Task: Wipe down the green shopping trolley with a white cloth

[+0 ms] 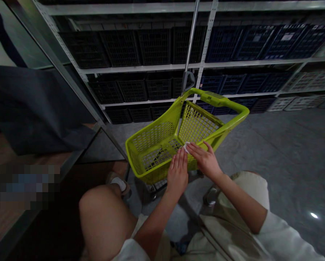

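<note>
A lime-green plastic shopping cart stands in front of my knees, its open basket facing up. My left hand lies on the near rim with straight fingers; its fingertips reach close to a small crumpled white tissue. My right hand presses that tissue against the same rim under its fingertips, with the thumb raised apart. Part of the tissue is hidden by the right fingers.
White metal shelves hold rows of black crates and blue crates behind the cart. A metal pole rises beside the cart handle. At left is a metal-framed table with dark cloth. Grey floor extends right.
</note>
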Tool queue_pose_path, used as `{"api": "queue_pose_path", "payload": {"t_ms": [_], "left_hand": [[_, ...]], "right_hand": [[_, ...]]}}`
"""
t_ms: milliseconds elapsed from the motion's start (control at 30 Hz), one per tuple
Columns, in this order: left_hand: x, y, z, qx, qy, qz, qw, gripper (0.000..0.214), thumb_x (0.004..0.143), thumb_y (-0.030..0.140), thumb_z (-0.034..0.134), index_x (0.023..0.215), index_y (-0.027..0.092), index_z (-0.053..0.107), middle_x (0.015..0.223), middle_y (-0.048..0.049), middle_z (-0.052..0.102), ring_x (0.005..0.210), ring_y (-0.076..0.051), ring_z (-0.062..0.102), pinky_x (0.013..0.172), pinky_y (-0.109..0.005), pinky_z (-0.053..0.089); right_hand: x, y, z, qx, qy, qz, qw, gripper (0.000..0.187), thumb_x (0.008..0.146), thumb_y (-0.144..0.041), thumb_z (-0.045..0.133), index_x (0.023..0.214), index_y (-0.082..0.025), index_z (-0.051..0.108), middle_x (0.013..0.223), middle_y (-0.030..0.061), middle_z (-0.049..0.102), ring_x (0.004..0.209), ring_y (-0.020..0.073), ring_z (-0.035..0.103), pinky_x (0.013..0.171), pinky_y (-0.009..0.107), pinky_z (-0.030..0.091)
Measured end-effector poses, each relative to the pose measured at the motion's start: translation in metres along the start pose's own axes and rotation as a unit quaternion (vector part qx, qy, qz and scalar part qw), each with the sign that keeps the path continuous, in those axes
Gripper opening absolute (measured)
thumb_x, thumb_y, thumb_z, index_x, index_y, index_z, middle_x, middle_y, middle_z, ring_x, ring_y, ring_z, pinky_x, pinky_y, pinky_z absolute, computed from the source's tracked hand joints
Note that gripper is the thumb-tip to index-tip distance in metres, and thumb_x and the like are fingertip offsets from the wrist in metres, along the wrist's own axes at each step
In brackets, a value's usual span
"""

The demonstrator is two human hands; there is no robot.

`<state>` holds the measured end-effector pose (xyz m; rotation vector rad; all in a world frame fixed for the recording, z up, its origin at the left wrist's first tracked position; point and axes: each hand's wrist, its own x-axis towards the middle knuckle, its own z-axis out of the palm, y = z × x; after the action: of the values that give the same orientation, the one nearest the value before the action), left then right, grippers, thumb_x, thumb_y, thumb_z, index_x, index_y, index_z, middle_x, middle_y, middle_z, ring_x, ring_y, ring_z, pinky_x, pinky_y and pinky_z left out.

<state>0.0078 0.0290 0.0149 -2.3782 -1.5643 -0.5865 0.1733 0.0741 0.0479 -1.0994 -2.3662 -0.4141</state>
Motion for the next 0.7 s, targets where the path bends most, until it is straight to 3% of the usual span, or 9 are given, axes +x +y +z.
{"api": "queue_pose_path", "payload": {"t_ms": [100, 200, 267, 333, 400, 567, 633, 700], "left_hand": [[0.001, 0.0, 0.0, 0.005, -0.003, -0.001, 1.0, 0.078, 0.086, 0.012, 0.047, 0.157, 0.001, 0.017, 0.167, -0.0166, 0.018, 0.155, -0.027, 0.017, 0.124, -0.044, 0.028], [0.002, 0.001, 0.001, 0.011, -0.003, -0.003, 1.0, 0.079, 0.086, 0.012, 0.047, 0.157, 0.001, 0.015, 0.166, -0.0165, 0.018, 0.154, -0.027, 0.019, 0.124, -0.044, 0.029], [0.002, 0.001, 0.001, 0.01, 0.0, -0.003, 1.0, 0.08, 0.085, 0.012, 0.047, 0.158, 0.001, 0.014, 0.166, -0.0166, 0.019, 0.154, -0.027, 0.019, 0.124, -0.044, 0.029], [0.001, 0.001, 0.001, 0.006, 0.001, -0.003, 1.0, 0.08, 0.085, 0.012, 0.048, 0.158, 0.001, 0.015, 0.166, -0.0168, 0.018, 0.154, -0.028, 0.019, 0.124, -0.044, 0.029], [0.001, 0.001, 0.001, 0.001, 0.001, -0.003, 1.0, 0.079, 0.085, 0.012, 0.047, 0.157, 0.001, 0.016, 0.167, -0.0165, 0.018, 0.154, -0.028, 0.019, 0.124, -0.044, 0.028], [0.0, 0.001, 0.001, -0.009, 0.004, -0.002, 1.0, 0.079, 0.084, 0.009, 0.047, 0.157, 0.002, 0.018, 0.167, -0.0162, 0.018, 0.155, -0.027, 0.016, 0.124, -0.045, 0.029], [0.0, 0.001, 0.001, -0.013, 0.005, -0.002, 1.0, 0.078, 0.083, 0.008, 0.046, 0.157, 0.002, 0.019, 0.167, -0.0162, 0.019, 0.155, -0.027, 0.015, 0.124, -0.045, 0.029], [0.0, 0.0, 0.0, -0.015, 0.005, 0.0, 1.0, 0.079, 0.084, 0.009, 0.046, 0.157, 0.002, 0.018, 0.166, -0.0161, 0.02, 0.155, -0.027, 0.016, 0.124, -0.045, 0.029]], "right_hand": [[-0.002, 0.051, -0.015, -0.045, 0.013, 0.001, 0.999, 0.062, 0.082, 0.002, 0.041, 0.138, -0.022, 0.054, 0.143, 0.0055, 0.06, 0.134, 0.0192, 0.055, 0.119, 0.047, 0.018], [-0.004, 0.097, -0.025, -0.108, 0.09, 0.099, 0.985, 0.054, 0.085, -0.001, 0.042, 0.131, -0.022, 0.06, 0.136, 0.0077, 0.066, 0.131, 0.0246, 0.057, 0.118, 0.053, 0.017], [-0.004, 0.108, -0.024, -0.126, 0.127, 0.151, 0.972, 0.051, 0.086, -0.003, 0.042, 0.129, -0.021, 0.061, 0.134, 0.009, 0.067, 0.131, 0.0265, 0.057, 0.117, 0.055, 0.018], [-0.004, 0.097, -0.019, -0.125, 0.14, 0.173, 0.967, 0.053, 0.086, -0.003, 0.042, 0.132, -0.021, 0.06, 0.136, 0.0095, 0.065, 0.132, 0.0263, 0.057, 0.117, 0.054, 0.02], [-0.005, 0.07, -0.01, -0.11, 0.134, 0.174, 0.969, 0.059, 0.083, -0.001, 0.042, 0.137, -0.021, 0.056, 0.139, 0.0093, 0.063, 0.133, 0.0249, 0.055, 0.118, 0.052, 0.019], [-0.006, -0.009, 0.01, -0.024, 0.057, 0.082, 0.995, 0.072, 0.077, 0.003, 0.04, 0.144, -0.02, 0.048, 0.146, 0.0081, 0.056, 0.138, 0.0193, 0.05, 0.12, 0.044, 0.021], [-0.006, -0.018, 0.011, -0.005, 0.031, 0.043, 0.999, 0.07, 0.078, 0.002, 0.04, 0.145, -0.02, 0.048, 0.148, 0.0078, 0.055, 0.139, 0.018, 0.048, 0.119, 0.042, 0.022], [-0.006, -0.005, 0.005, -0.008, 0.013, 0.014, 1.0, 0.069, 0.08, 0.002, 0.041, 0.144, -0.022, 0.049, 0.147, 0.0064, 0.055, 0.139, 0.0177, 0.049, 0.12, 0.043, 0.02]]}}
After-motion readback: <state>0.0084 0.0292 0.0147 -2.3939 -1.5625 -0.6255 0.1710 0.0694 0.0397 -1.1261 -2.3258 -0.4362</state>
